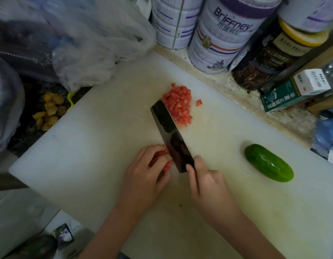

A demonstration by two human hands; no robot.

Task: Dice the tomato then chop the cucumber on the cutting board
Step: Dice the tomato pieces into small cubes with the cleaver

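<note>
Gripping knife (171,135) with right hand (208,186), left hand (145,174) curled over tomato (167,166)

Over the near edge of the cutting board (87,146), the left hand (143,176) and right hand (208,187) are bare. The left forearm (113,230) and right forearm (251,232) are slim, smooth and uncovered right to the frame's bottom edge.

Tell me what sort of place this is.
Most likely a home kitchen counter: a white cutting board with diced tomato and a whole cucumber, a knife in use, and food tins crowded along the back edge.
</note>
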